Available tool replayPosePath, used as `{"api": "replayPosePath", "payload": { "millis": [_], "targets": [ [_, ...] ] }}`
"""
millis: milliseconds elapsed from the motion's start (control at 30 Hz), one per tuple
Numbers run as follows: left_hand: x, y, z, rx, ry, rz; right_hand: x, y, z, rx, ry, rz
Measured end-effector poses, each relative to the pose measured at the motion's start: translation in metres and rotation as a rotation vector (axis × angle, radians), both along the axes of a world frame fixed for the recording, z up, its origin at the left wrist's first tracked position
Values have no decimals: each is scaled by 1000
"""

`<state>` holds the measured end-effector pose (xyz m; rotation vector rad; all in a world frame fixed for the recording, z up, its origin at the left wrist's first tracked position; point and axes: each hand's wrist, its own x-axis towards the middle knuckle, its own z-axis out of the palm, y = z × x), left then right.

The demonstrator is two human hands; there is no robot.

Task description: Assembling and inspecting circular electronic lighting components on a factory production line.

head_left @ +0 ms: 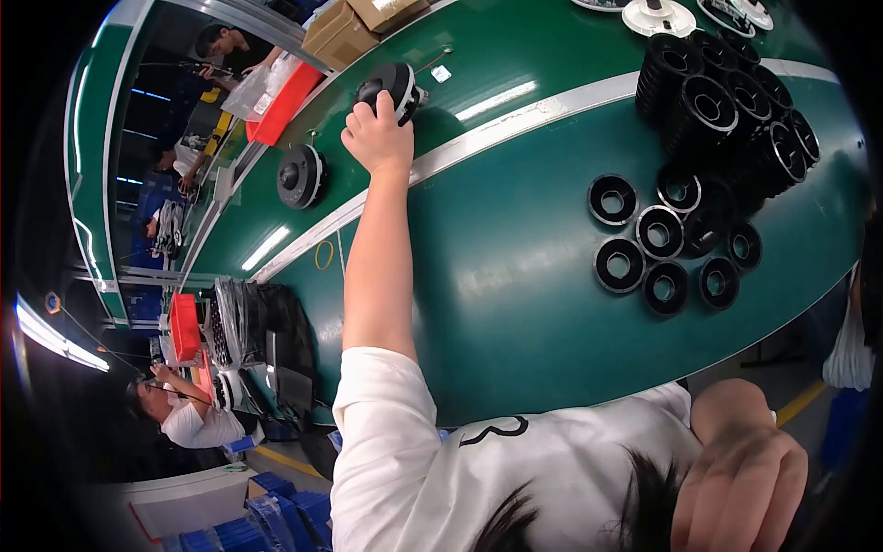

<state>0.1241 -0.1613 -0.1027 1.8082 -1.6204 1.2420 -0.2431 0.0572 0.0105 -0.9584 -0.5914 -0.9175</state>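
Note:
My left arm reaches far over the table, and my left hand (377, 136) is closed on a black dome camera (401, 87) with a pale ring round its edge. This camera is tilted up on its side on the far green strip. A second black dome camera (302, 177) rests to its left, apart from my hand. Close to my body at the lower right is my right hand (740, 478), its fingers bent and pressed together. Its fingertips are hidden, so whatever it may hold does not show.
Several black rings (659, 231) lie on the green table (515, 304) at the right. Behind them stand tall stacks of black rings (706, 106). White round parts (658, 17) sit at the far edge. Cardboard boxes (340, 37) and a red bin (283, 103) are at the far left. Other people work beyond.

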Motion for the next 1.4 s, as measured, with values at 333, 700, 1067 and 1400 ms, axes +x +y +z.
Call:
{"api": "replayPosePath", "payload": {
  "millis": [333, 700, 1067, 1400],
  "targets": [
    [39, 17, -13, 83, 89, 52, 9, -10, 2, 192, 70, -27],
    [55, 46, -13, 170, 191, -12, 15, -1, 12, 288, 62, -15],
    [14, 14, 35, 114, 319, -66, 11, -2, 17, 167, -20, -136],
    [-120, -114, 23, 742, 860, -177, -25, -24, 7, 38, -49, -155]
  ]
}}
